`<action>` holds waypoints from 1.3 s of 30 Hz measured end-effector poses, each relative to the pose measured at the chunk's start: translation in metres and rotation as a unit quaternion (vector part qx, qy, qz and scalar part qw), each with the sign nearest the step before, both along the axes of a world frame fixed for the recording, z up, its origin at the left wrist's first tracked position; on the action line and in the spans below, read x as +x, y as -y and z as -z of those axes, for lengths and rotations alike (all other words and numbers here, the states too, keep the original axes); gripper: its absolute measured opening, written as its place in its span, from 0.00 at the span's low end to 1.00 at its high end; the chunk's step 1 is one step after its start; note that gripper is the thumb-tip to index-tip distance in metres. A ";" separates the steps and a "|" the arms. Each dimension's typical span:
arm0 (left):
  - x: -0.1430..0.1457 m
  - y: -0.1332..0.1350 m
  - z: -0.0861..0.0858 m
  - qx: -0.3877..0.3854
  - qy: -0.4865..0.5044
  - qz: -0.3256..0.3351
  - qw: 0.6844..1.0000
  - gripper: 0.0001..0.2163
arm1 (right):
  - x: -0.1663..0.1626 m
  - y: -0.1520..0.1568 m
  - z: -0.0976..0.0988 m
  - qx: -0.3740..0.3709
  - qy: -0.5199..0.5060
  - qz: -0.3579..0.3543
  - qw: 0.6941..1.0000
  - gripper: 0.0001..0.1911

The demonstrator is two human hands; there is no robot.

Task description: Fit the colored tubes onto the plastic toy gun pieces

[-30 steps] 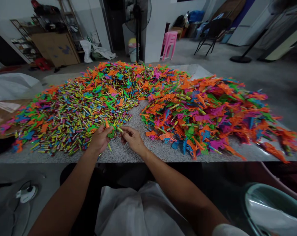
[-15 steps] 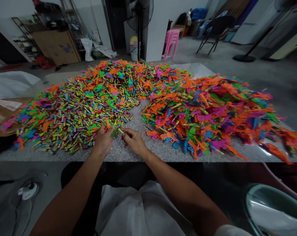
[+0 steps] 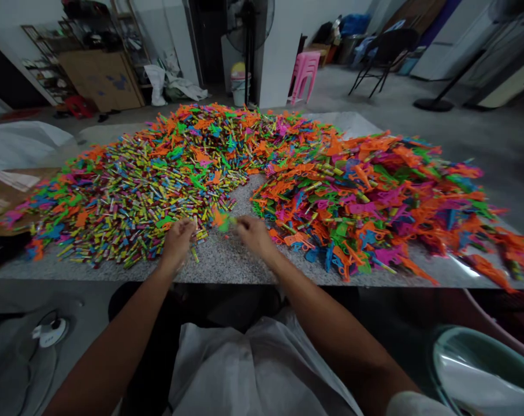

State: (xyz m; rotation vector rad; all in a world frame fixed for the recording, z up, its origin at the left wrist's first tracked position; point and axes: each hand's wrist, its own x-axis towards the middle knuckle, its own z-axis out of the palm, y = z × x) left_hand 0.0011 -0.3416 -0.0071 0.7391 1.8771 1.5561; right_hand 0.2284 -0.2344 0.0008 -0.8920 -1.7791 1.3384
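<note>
My right hand (image 3: 256,236) is closed on the yellowish end of a small tube with green and orange plastic toy pieces (image 3: 222,220) on it, blurred by motion just above the stone tabletop (image 3: 231,263). At the near edge of the left heap, my left hand (image 3: 178,241) has its fingertips pinched together on a small wrapped tube (image 3: 195,222). This heap of small tubes (image 3: 136,202) in yellow, pink and blue wrapping spreads around and beyond that hand. Right of my right hand lies a heap of flat plastic toy pieces (image 3: 365,202), some gun-shaped, in orange, green, pink and blue.
A green-rimmed tub (image 3: 446,370) stands below the table at right. Beyond the table are a standing fan (image 3: 248,52), stacked pink stools (image 3: 305,75) and a black chair (image 3: 385,55). A white power strip (image 3: 51,333) lies on the floor at left.
My hands have moved apart. The right hand went rightward with the tube and its green and orange pieces, which have left my left hand. My left hand shifted slightly left.
</note>
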 end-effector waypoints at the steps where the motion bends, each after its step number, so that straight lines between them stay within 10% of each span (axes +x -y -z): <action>1: -0.018 0.003 0.002 -0.025 -0.103 -0.024 0.994 0.14 | 0.008 -0.018 -0.007 -0.023 -0.033 0.062 0.997 0.12; 6: -0.101 0.014 0.016 -0.191 -0.425 -0.050 0.883 0.19 | 0.019 -0.077 -0.027 -0.042 -0.224 0.225 0.947 0.23; 11: -0.122 0.004 0.022 -0.272 -0.494 0.003 0.825 0.31 | -0.037 -0.010 0.015 -0.003 0.048 -0.043 0.998 0.13; 18: -0.114 0.001 0.028 -0.240 -0.600 0.065 0.761 0.33 | -0.103 0.074 0.044 0.193 0.356 -0.144 0.903 0.22; 25: -0.128 -0.008 0.028 -0.207 -0.565 0.067 0.796 0.23 | -0.115 0.069 0.042 0.174 0.406 -0.138 0.887 0.19; 30: -0.144 -0.009 0.020 -0.229 -0.560 0.028 0.796 0.15 | -0.096 0.060 0.047 0.066 0.267 -0.079 0.958 0.10; 35: -0.141 -0.009 0.005 -0.189 -0.384 -0.079 0.901 0.12 | -0.081 0.040 0.041 -0.239 -0.019 -0.103 0.965 0.06; 39: -0.094 -0.009 -0.011 0.007 -0.003 -0.058 0.998 0.14 | -0.077 0.027 0.025 -0.298 -0.194 -0.070 0.932 0.12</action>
